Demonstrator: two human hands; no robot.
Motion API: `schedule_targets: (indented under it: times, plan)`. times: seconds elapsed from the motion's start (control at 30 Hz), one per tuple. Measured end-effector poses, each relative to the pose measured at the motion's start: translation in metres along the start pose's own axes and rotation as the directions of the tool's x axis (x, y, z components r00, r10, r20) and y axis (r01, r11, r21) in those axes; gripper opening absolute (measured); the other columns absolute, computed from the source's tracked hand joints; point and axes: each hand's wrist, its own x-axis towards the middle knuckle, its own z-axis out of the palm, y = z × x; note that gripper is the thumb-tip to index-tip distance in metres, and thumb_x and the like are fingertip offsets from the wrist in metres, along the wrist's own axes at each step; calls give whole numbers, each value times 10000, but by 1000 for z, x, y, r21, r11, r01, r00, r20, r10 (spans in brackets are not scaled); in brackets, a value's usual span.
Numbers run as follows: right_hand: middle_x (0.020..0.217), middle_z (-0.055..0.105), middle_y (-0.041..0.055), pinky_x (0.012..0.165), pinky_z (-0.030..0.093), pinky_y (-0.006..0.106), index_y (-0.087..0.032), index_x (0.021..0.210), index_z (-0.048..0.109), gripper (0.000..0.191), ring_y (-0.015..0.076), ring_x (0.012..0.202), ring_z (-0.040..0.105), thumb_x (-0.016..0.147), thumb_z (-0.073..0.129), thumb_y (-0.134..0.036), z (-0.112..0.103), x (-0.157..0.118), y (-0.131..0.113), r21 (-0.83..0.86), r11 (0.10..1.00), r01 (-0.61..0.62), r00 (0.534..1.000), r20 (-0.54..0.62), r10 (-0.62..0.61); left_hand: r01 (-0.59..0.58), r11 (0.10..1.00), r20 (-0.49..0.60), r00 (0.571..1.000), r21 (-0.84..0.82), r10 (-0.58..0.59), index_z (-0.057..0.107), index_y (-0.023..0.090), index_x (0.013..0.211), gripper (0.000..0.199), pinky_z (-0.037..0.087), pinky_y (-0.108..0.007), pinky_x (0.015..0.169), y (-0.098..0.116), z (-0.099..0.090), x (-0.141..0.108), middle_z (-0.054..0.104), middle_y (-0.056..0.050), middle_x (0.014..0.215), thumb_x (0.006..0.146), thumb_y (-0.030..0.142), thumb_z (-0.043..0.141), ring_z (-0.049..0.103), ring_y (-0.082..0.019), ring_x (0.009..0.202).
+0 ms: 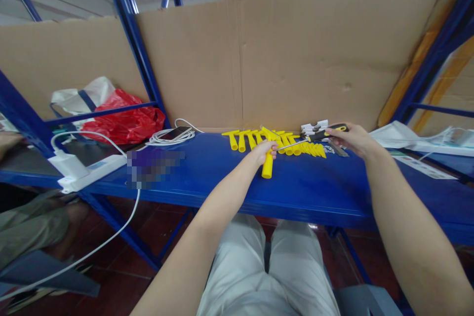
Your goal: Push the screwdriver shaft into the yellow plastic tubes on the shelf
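Note:
My left hand (263, 152) is closed around a yellow plastic T-shaped handle (267, 168), whose round grip end points down toward me. In my right hand (353, 139) is a screwdriver (319, 136) with a black and yellow handle. Its metal shaft runs left to the yellow handle at my left fingers; whether the tip touches a screw is too small to tell. Behind my left hand, several similar yellow handles (242, 142) lie in a row on the blue table (215, 173). Small flat yellow pieces (314, 150) lie below the screwdriver, with small metal parts (337, 149) beside them.
Cardboard (296, 64) walls the back. White and black pieces (314, 126) lie behind the screwdriver. Leftward are a phone (177, 133), a coiled white cable (159, 139), a power strip (94, 173) and a red bag (124, 118). Another person's leg (33, 227) shows at far left.

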Motion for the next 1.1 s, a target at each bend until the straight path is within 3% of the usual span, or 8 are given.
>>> schedule_targets:
  times: [0.1, 0.17, 0.3, 0.5, 0.73, 0.83, 0.93, 1.1]
  plan:
    - [565, 482, -31, 418, 370, 171, -172, 692, 546, 324, 62, 489, 399, 728, 865, -212, 10, 0, -6, 285, 958, -16, 995, -94, 45, 37, 999, 16, 999, -9, -37, 343, 225, 761, 282, 208, -134, 385, -1, 1, 0, 323, 129, 482, 901, -13, 402, 274, -28, 308]
    - [581, 468, -37, 418, 378, 166, -177, 716, 527, 300, 60, 487, 382, 794, 814, -218, 13, 0, -9, 373, 928, 3, 988, -146, 55, 65, 998, 31, 997, -16, -65, 342, 226, 769, 276, 200, -131, 380, -1, 2, 0, 323, 131, 492, 896, -8, 420, 264, -24, 310]
    - [559, 451, -34, 396, 358, 184, -203, 700, 486, 311, 80, 473, 388, 886, 718, -293, 15, -1, -11, 296, 955, 23, 979, -201, 39, 88, 996, 28, 996, -32, -88, 340, 229, 790, 276, 191, -124, 380, -2, 3, -1, 323, 136, 509, 879, -7, 453, 254, -17, 316]
    - [526, 450, -32, 385, 308, 212, -232, 723, 485, 375, 97, 479, 366, 777, 786, -450, 15, -4, -8, 181, 981, 64, 997, -58, -55, 76, 996, 32, 997, -44, -75, 350, 227, 791, 272, 199, -132, 379, -1, 1, -1, 330, 125, 518, 827, -20, 456, 262, -26, 322]
    - [475, 372, -71, 400, 299, 235, -262, 739, 407, 396, 101, 444, 337, 746, 765, -433, 23, 2, -7, 273, 956, 109, 972, -232, -44, 85, 996, 32, 996, -16, -84, 358, 223, 769, 272, 200, -134, 383, -2, 4, -1, 327, 118, 519, 832, -23, 456, 254, -25, 333]
    - [449, 305, -90, 404, 309, 245, -268, 755, 375, 309, 107, 414, 324, 796, 667, -359, 23, 1, -12, 336, 932, 135, 922, -386, 6, 91, 996, 32, 995, 24, -91, 362, 222, 761, 270, 205, -137, 378, -1, 5, -2, 320, 114, 510, 849, -24, 430, 259, -30, 329]
    - [461, 256, -105, 408, 322, 253, -270, 781, 363, 217, 109, 391, 300, 824, 576, -266, 19, -1, -19, 394, 907, 149, 833, -544, 100, 91, 995, 23, 996, 38, -91, 361, 223, 766, 268, 206, -133, 382, -1, 4, -1, 319, 118, 503, 856, -16, 441, 263, -29, 329]
    - [546, 332, -88, 403, 324, 258, -264, 794, 370, 146, 106, 405, 351, 857, 477, -185, 12, -2, -25, 425, 883, 199, 745, -651, 146, 90, 996, -8, 996, 6, -90, 352, 224, 777, 287, 198, -132, 394, -2, 1, 2, 333, 129, 515, 839, -9, 509, 255, -18, 334]
